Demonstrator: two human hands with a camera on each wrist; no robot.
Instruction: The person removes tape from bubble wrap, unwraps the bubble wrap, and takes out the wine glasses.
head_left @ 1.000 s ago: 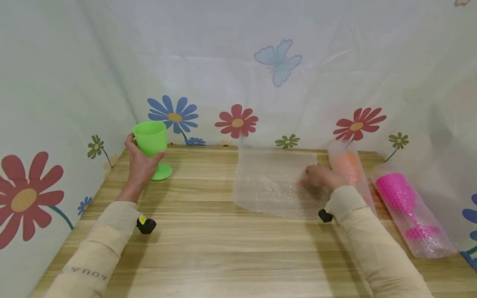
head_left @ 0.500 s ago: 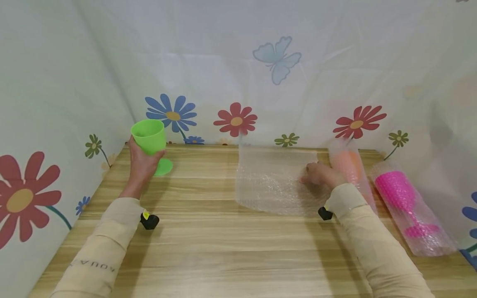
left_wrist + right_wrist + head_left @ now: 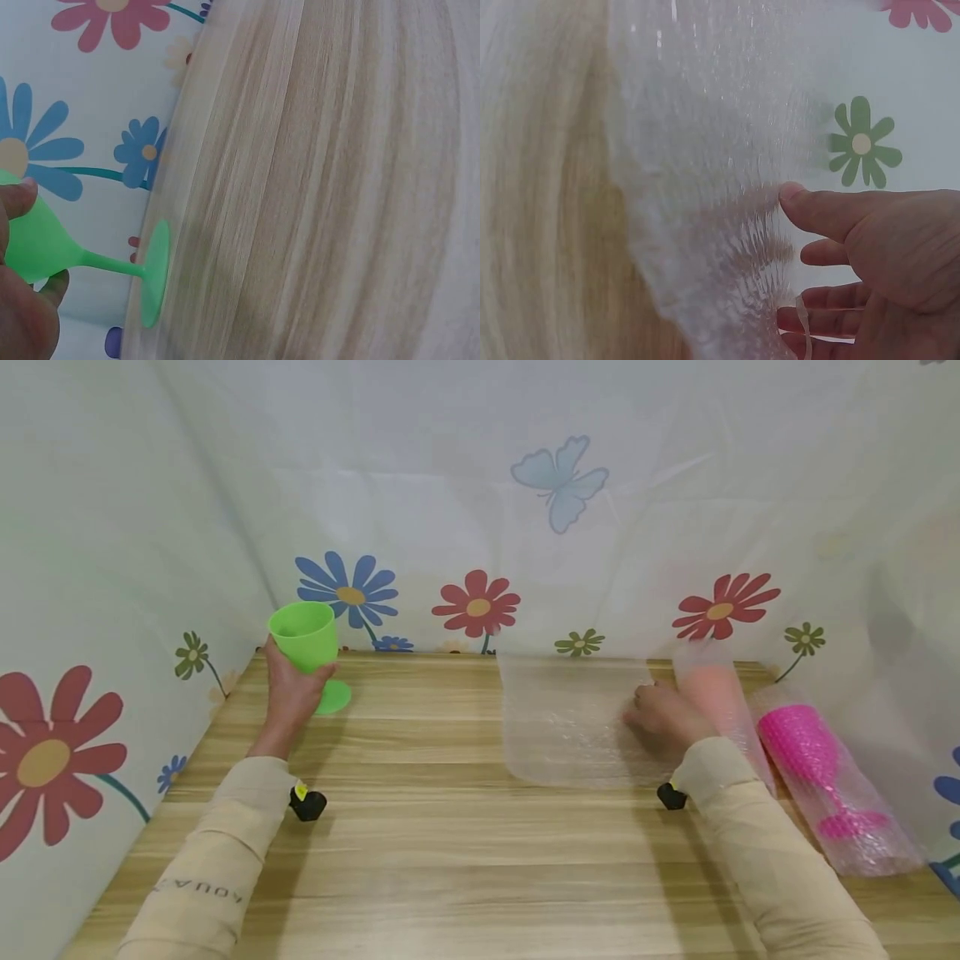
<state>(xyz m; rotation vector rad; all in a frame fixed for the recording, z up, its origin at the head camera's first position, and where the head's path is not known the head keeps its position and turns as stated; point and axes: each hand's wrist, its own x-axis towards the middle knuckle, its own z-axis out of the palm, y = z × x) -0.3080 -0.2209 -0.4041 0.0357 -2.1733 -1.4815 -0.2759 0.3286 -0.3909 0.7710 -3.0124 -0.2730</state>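
A green plastic goblet (image 3: 309,639) is held upright by my left hand (image 3: 288,697), whose fingers and thumb wrap its bowl. In the left wrist view the goblet's round foot (image 3: 155,274) appears close to the table's far edge; whether it touches the wood I cannot tell. My right hand (image 3: 670,714) pinches the right side of a clear piece of bubble wrap (image 3: 570,727). The right wrist view shows the thumb on the near face of the bubble wrap (image 3: 705,150) and the other fingers partly behind it.
At the right, an orange goblet (image 3: 712,693) in bubble wrap lies partly behind my right forearm. Farther right lies a pink goblet (image 3: 802,747) in bubble wrap. The wooden table (image 3: 450,868) meets a flowered cloth wall (image 3: 420,485) at its back and sides.
My right hand has shifted a little to the right, drawing the bubble wrap with it. The left hand still grips the green goblet in almost the same place.
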